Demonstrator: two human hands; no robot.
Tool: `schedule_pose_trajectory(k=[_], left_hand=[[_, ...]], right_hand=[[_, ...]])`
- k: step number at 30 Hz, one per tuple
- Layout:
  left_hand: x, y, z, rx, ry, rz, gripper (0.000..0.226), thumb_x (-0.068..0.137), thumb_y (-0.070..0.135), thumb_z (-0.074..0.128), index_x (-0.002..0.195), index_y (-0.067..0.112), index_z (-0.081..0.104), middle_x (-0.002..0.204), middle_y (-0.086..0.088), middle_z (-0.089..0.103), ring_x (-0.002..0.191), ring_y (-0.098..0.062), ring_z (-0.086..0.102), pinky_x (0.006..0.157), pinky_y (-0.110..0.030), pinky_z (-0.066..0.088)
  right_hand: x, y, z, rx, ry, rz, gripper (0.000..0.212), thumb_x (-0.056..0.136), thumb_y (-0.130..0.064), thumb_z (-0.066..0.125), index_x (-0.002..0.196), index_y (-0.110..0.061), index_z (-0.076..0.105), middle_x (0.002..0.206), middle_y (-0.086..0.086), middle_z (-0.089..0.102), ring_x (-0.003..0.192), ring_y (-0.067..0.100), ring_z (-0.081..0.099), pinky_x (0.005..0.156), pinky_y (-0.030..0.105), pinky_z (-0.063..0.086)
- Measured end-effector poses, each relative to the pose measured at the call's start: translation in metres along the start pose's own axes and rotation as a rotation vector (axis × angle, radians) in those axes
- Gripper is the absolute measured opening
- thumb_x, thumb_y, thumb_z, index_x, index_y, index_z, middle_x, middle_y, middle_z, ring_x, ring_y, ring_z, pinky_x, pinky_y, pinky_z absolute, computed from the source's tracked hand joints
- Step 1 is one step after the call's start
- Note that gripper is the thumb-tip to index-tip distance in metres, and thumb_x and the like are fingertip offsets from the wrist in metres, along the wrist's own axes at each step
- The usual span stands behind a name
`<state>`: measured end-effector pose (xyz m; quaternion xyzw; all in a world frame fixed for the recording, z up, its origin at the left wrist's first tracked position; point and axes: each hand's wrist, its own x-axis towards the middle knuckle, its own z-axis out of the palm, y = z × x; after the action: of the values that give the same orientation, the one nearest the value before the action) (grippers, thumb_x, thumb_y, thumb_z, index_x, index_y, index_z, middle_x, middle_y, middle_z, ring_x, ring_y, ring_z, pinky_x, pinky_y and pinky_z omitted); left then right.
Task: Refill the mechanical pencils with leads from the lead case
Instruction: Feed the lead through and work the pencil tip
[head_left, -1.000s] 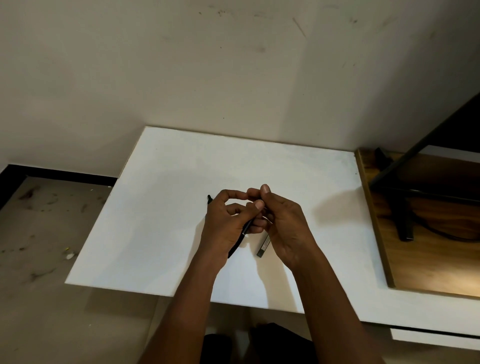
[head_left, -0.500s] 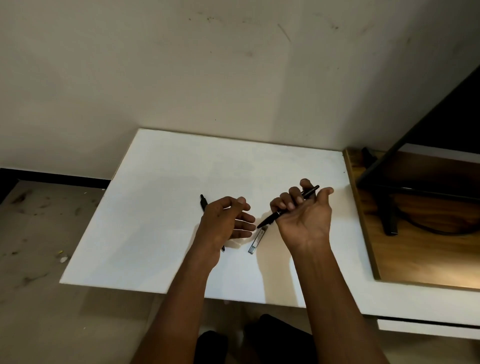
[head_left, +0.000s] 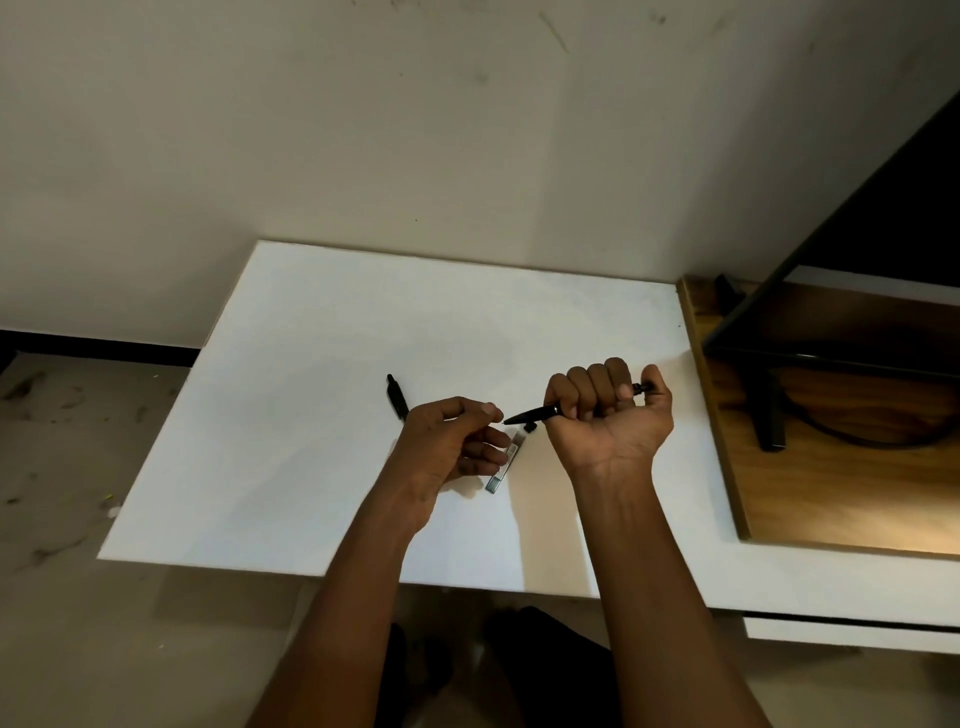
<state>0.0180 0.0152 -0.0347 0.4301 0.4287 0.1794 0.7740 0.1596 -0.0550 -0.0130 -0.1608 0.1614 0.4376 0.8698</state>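
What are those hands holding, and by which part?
The right hand grips a slim black mechanical pencil round its rear barrel. The left hand pinches its fingertips together; whether on a lead cannot be told.

A scuffed cream wall (head_left: 363, 130) rose behind a white worktop (head_left: 337, 322) in dim light. A stained grey floor (head_left: 67, 467) and black skirting (head_left: 93, 347) lay left; a wooden desk (head_left: 831, 499) with a black stand (head_left: 770, 415) stood right.
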Motion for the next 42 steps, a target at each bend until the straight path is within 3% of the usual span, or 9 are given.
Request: schedule_pose_trajectory(k=[12, 19, 24, 34, 42], left_hand=[[0.008, -0.004, -0.008, -0.083, -0.193, -0.055, 0.015, 0.091, 0.003, 0.065, 0.09, 0.008, 0.08, 0.091, -0.019, 0.078, 0.078, -0.024, 0.077, 0.064, -0.024, 0.06], [0.008, -0.002, -0.012, -0.082, -0.338, -0.016, 0.024, 0.078, 0.014, 0.08, 0.102, 0.013, 0.08, 0.104, -0.017, 0.077, 0.093, -0.023, 0.076, 0.075, -0.024, 0.06], [0.007, -0.002, -0.013, -0.099, -0.344, 0.012, 0.031, 0.074, 0.014, 0.08, 0.104, 0.015, 0.079, 0.107, -0.016, 0.077, 0.094, -0.024, 0.076, 0.076, -0.025, 0.06], [0.01, -0.003, -0.011, -0.123, -0.331, 0.027, 0.029, 0.073, 0.017, 0.082, 0.101, 0.013, 0.08, 0.103, -0.014, 0.078, 0.091, -0.021, 0.077, 0.074, -0.024, 0.06], [0.011, -0.005, -0.012, -0.125, -0.33, 0.034, 0.03, 0.071, 0.019, 0.084, 0.1, 0.013, 0.08, 0.102, -0.015, 0.078, 0.091, -0.022, 0.077, 0.074, -0.024, 0.06]], right_hand=[[0.013, -0.003, -0.015, 0.031, -0.029, 0.001, 0.049, 0.094, -0.038, 0.034, 0.051, -0.016, 0.031, 0.04, -0.002, 0.021, 0.043, 0.014, 0.009, 0.04, 0.025, 0.016], [0.021, -0.008, -0.016, 0.021, -0.039, -0.01, 0.046, 0.091, -0.034, 0.036, 0.049, -0.016, 0.032, 0.039, -0.002, 0.022, 0.041, 0.014, 0.01, 0.039, 0.024, 0.017], [0.02, -0.005, -0.013, 0.02, -0.067, -0.025, 0.037, 0.081, -0.028, 0.04, 0.047, -0.015, 0.034, 0.037, -0.002, 0.023, 0.041, 0.014, 0.009, 0.038, 0.024, 0.017], [0.02, -0.009, -0.014, 0.055, -0.116, 0.001, 0.052, 0.096, -0.038, 0.034, 0.049, -0.015, 0.034, 0.038, -0.001, 0.025, 0.042, 0.014, 0.011, 0.038, 0.025, 0.019], [0.019, -0.009, -0.011, 0.029, -0.123, -0.032, 0.04, 0.084, -0.028, 0.038, 0.046, -0.015, 0.035, 0.036, -0.001, 0.024, 0.041, 0.014, 0.01, 0.038, 0.024, 0.019]])
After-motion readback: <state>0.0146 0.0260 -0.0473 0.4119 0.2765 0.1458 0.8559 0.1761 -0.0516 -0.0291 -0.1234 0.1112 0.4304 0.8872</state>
